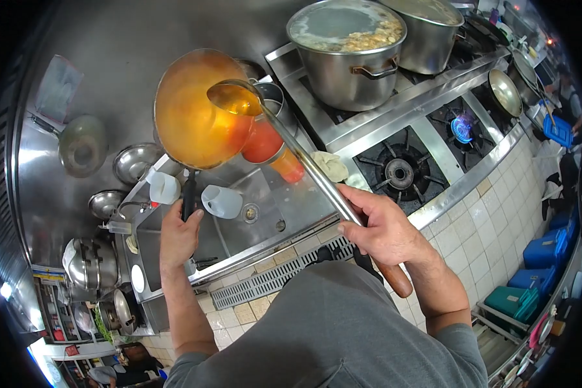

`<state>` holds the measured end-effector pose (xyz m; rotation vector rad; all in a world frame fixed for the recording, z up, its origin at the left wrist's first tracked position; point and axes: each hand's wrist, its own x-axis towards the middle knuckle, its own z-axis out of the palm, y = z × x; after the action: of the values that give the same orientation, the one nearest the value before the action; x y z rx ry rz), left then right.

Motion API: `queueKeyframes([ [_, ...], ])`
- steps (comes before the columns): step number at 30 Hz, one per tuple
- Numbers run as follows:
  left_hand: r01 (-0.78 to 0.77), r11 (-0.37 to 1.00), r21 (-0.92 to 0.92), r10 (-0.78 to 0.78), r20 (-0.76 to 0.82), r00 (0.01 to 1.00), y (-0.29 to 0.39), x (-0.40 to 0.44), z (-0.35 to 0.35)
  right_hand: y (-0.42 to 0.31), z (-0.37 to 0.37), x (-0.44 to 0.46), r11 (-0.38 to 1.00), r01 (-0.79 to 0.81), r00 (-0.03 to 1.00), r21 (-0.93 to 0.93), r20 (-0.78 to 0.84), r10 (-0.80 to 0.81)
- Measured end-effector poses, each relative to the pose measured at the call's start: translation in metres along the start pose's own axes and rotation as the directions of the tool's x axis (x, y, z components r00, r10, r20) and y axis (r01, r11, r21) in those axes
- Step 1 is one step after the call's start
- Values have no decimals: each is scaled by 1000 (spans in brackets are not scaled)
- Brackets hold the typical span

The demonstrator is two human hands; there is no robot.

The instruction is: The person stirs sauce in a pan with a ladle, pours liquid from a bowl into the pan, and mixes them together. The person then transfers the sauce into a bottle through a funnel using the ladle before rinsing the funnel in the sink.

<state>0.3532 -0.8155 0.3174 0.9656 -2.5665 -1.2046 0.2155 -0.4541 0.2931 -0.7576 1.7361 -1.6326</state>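
In the head view, my left hand (180,238) is closed around the black handle of a round pan (187,139) holding orange liquid. My right hand (383,225) grips the long metal shaft of a ladle (310,169) with a wooden handle end. The ladle's bowl hangs over the pan's right side and has orange liquid in it. Right beside the pan, partly hidden by it and the ladle, is a container of red-orange content (264,141). Below the pan, white plastic jugs (222,202) stand at the sink (265,197).
A large pot (352,74) of cloudy liquid with floating pieces stands at the back, beside a second pot (427,39). A burner with a blue flame (462,128) is lit at right, near an unlit burner (399,173). A wok (83,147) and metal bowls (136,161) sit at left.
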Motion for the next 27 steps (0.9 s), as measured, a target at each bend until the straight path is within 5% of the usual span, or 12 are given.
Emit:
queueKeyframes([
  [10,-1,997,-74,1,-10,1000,4,-5,7,30,3,21,996,86,996,-27,9,-86],
  [13,-9,996,-88,9,-4,1000,0,-5,6,64,-3,45,910,182,963,-372,-119,-241],
  [27,-19,996,-90,19,4,1000,-11,-7,6,67,4,53,832,200,945,-517,-122,-304],
])
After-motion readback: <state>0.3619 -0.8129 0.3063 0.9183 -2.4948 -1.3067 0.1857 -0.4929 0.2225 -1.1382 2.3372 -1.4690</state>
